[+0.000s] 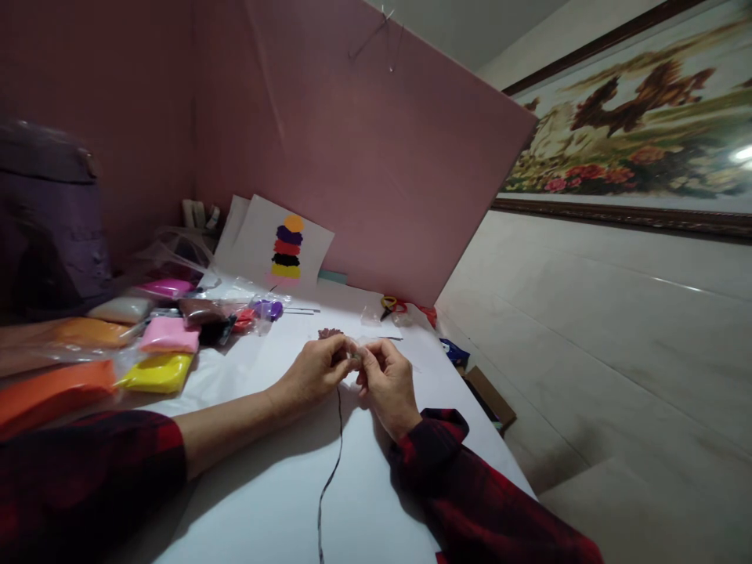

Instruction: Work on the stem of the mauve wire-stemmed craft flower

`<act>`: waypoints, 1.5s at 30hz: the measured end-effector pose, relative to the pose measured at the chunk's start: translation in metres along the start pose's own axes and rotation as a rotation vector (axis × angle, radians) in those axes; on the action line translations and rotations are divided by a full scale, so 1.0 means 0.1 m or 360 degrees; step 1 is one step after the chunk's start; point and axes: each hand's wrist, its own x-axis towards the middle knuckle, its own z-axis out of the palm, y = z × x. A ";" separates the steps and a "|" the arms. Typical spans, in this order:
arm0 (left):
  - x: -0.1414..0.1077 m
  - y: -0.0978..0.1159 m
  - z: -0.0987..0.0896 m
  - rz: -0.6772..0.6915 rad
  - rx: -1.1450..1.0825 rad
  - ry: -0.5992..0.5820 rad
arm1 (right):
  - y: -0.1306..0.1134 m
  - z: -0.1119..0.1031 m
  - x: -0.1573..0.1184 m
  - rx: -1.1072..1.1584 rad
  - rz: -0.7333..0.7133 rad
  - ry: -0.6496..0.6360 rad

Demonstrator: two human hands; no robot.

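Observation:
My left hand (320,366) and my right hand (388,384) meet over the white table, thumbs and fingertips pressed together. Between them is a small whitish, partly see-through piece (353,345), mostly covered by the fingers; its kind I cannot make out. Just behind my left hand lies a brownish piece with a ruffled edge (330,333), partly hidden. A thin dark cord (330,478) runs from below the hands toward the near edge.
Bags of coloured clay, among them a yellow bag (157,373) and a pink bag (169,334), lie at the left. Scissors (388,305) lie toward the back. A paper with stacked colours (252,243) leans against the pink panel (364,149). At right is a tiled wall (616,313).

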 end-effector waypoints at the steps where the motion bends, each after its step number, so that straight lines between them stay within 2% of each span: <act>1: 0.00 0.00 0.00 0.0002 -0.0008 -0.0003 | 0.01 0.00 0.01 0.0026 0.0027 0.0016; 6: 0.01 -0.01 0.01 -0.0001 -0.0066 -0.0014 | 0.03 0.01 0.05 0.0179 0.0132 0.0093; 10: 0.01 -0.08 0.02 -0.0055 -0.0119 -0.0036 | 0.05 0.00 0.05 0.0126 0.0152 0.0101; 15: -0.02 -0.10 0.02 -0.0095 0.0080 -0.0038 | 0.04 0.00 0.02 0.0068 0.0089 -0.0059; 18: -0.04 -0.07 0.02 -0.0019 0.0205 -0.0016 | 0.02 0.00 0.02 0.0089 0.0095 -0.0045; 22: -0.04 -0.04 0.03 0.0072 0.0225 0.0019 | 0.00 0.01 0.03 0.0196 0.0218 0.0000; 28: -0.03 -0.06 0.04 0.0051 0.0198 0.0006 | -0.02 0.02 0.04 0.0309 0.0367 0.0026; 35: -0.04 -0.08 0.05 0.0013 0.0182 -0.0008 | -0.01 0.01 0.05 0.0348 0.0362 0.0065; 39: -0.04 -0.07 0.05 -0.0027 0.0089 -0.0050 | 0.02 0.02 0.04 0.0189 0.0334 -0.0009; 45: -0.06 -0.07 0.04 -0.0011 0.0156 -0.0072 | 0.05 0.03 -0.01 0.0008 0.0187 -0.0061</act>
